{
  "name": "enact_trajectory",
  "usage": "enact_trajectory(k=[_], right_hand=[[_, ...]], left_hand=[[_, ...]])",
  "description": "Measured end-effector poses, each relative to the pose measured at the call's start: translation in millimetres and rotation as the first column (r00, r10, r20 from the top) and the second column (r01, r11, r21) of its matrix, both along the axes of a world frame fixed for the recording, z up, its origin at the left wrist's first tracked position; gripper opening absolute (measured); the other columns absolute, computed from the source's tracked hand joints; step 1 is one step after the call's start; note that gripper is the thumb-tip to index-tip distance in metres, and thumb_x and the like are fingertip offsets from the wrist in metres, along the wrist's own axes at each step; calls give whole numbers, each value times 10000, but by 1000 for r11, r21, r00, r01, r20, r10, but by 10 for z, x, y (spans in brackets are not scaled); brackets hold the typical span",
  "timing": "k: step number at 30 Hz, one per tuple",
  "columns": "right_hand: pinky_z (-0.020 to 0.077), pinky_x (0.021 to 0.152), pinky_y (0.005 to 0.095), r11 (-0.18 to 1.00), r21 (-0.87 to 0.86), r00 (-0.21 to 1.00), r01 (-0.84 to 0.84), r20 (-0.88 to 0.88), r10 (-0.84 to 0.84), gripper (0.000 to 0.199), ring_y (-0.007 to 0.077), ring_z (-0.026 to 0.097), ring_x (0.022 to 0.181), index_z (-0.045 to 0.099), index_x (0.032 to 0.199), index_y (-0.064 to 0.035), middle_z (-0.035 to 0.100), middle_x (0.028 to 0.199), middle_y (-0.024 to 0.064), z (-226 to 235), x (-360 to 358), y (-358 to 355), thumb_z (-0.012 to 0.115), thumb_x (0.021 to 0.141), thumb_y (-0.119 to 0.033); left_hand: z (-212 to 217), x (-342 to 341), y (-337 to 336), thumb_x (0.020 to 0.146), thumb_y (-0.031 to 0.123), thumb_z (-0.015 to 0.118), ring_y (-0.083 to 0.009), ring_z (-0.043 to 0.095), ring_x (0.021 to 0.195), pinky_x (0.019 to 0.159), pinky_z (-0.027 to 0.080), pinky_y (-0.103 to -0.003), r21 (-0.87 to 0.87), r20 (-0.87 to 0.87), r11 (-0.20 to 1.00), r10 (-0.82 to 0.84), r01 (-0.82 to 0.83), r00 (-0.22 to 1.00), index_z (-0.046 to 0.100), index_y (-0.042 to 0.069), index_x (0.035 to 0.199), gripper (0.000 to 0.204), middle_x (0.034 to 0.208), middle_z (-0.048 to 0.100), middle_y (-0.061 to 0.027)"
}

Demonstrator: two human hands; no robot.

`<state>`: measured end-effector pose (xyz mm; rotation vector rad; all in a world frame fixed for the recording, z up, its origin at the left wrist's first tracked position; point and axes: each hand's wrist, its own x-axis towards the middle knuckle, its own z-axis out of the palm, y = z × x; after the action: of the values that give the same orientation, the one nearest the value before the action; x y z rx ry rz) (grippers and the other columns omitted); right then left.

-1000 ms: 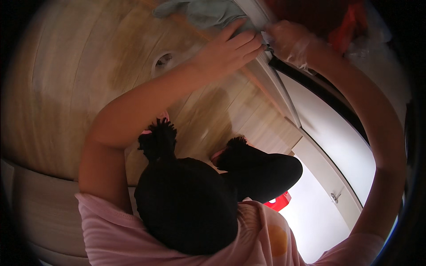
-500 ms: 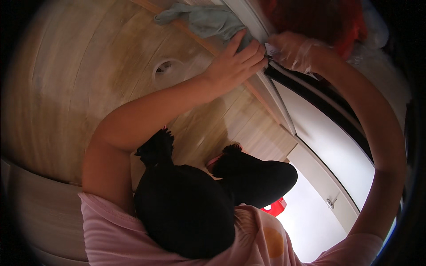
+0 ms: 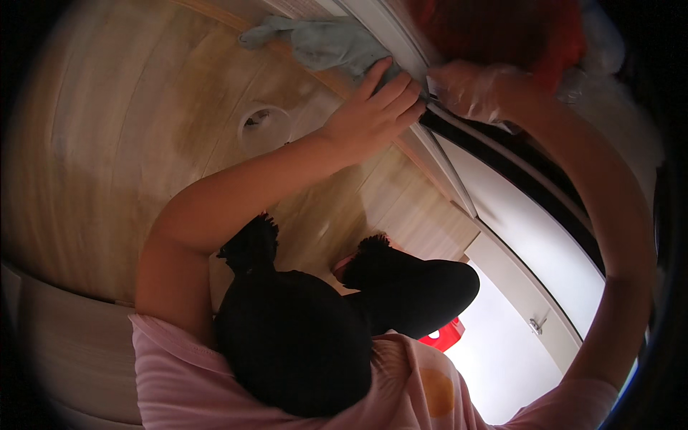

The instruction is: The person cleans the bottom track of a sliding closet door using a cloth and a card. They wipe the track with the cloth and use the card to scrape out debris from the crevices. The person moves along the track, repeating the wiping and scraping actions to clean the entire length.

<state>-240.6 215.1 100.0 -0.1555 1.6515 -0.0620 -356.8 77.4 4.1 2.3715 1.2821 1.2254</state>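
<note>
My left hand (image 3: 376,111) reaches to the long pale edge (image 3: 412,57) of a furniture panel. Its fingers curl over a grey-green cloth (image 3: 333,43) that is draped along that edge. Just across the edge is my right hand (image 3: 462,87), its fingers bent inward and close to the left fingertips. Crinkled clear plastic (image 3: 494,89) lies about the right palm and wrist; whether it is a glove or a bag I cannot tell. The right fingertips are in shade, and anything between them is hidden.
Beyond my right hand sits a dark and red bundle (image 3: 566,43). A round, see-through thing (image 3: 261,127) rests on the wood-look floor (image 3: 129,143). Behind my bent knee is a red object (image 3: 446,335), near a white panel with a metal handle (image 3: 536,326).
My left hand and the cloth have shifted slightly left within the view. The small white bit at the right fingertips no longer shows. The right hand stays almost where it was.
</note>
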Motion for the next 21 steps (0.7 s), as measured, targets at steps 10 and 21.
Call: enact_trajectory(k=[10, 21], right_hand=[[452, 652, 361, 801, 101, 791, 591, -267, -550, 138, 239, 583, 681, 511, 883, -37, 589, 792, 140, 229, 9, 82, 468, 881, -168], [450, 748, 379, 805, 185, 826, 563, -166, -539, 188, 308, 589, 828, 540, 907, -36, 597, 866, 166, 419, -237, 19, 478, 825, -194]], left_hand=[[118, -174, 46, 705, 90, 546, -225, 433, 1070, 988, 295, -485, -4, -87, 999, -48, 48, 995, 590, 37, 1036, 338, 1063, 495, -78], [69, -130, 46, 660, 78, 582, -237, 442, 1047, 995, 307, -500, -13, 113, 997, -77, 79, 991, 603, 49, 939, 281, 1047, 500, -73]])
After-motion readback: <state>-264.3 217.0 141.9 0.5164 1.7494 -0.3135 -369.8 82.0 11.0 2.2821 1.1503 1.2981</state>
